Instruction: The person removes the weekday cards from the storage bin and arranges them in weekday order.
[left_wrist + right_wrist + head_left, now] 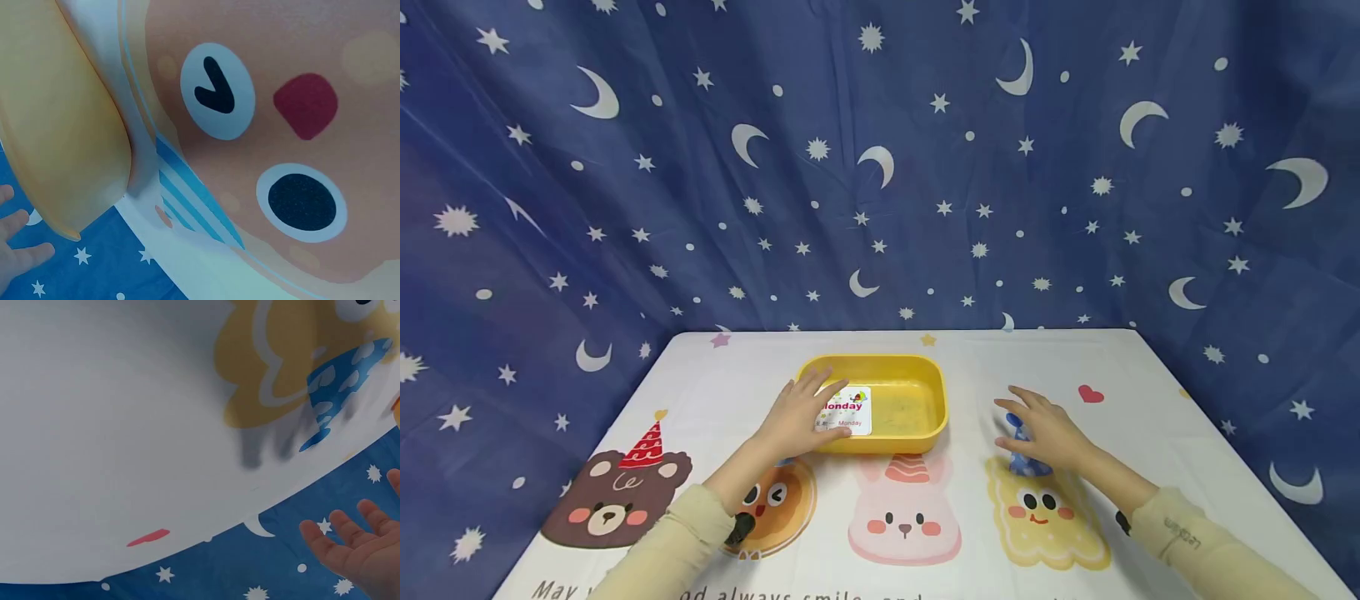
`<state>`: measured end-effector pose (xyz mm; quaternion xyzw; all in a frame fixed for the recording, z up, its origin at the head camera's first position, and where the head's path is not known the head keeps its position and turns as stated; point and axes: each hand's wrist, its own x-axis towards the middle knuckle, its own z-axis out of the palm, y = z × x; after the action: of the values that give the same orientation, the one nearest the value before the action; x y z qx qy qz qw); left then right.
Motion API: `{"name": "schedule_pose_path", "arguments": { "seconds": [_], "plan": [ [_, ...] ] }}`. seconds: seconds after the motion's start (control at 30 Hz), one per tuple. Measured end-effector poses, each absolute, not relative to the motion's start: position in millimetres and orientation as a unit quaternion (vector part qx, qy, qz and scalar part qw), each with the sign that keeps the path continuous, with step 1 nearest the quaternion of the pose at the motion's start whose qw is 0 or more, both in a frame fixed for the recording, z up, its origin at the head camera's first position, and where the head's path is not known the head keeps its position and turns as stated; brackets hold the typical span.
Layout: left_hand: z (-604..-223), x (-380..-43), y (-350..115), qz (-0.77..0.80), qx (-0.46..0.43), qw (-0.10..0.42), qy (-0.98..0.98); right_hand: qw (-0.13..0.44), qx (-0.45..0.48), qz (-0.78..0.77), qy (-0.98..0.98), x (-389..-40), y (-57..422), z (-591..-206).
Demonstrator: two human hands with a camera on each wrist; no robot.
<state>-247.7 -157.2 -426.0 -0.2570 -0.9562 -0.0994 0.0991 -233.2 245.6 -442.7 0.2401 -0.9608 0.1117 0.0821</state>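
A yellow plastic tray (910, 408) stands on the table, with a white card (856, 410) printed "Monday" at its left side. Over the tray's left end is my left hand (801, 412), its fingers and thumb spread across part of the card. In the left wrist view, the tray's outer wall (69, 125) fills the left edge, and some fingers (25, 219) show beside it. My right hand (1045, 429) hovers to the right of the tray, fingers spread and holding nothing. Its fingers (350, 534) also look loosely extended in the right wrist view.
A white tablecloth (752, 379) with printed cartoon animals covers the table. Behind and beside it hangs a dark blue curtain (910, 250) with moons and stars. The table's far edge lies a short way beyond the tray.
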Motion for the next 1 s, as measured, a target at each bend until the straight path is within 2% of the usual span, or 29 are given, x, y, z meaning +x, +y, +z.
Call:
{"name": "schedule_pose_path", "arguments": {
  "seconds": [0.3, 0.53, 1.0],
  "plan": [
    [-426, -246, -154, -0.108, -0.262, 0.125, -0.951, 0.083, 0.238, 0.122, -0.96, -238, 242, -441],
    [-425, -249, -155, -0.11, -0.281, 0.169, -0.938, 0.104, 0.242, 0.155, -0.952, -240, 240, -432],
    [-419, -244, -161, -0.167, -0.233, 0.174, -0.942, 0.086, 0.22, 0.196, -0.952, -242, 224, -417]
  ]
}}
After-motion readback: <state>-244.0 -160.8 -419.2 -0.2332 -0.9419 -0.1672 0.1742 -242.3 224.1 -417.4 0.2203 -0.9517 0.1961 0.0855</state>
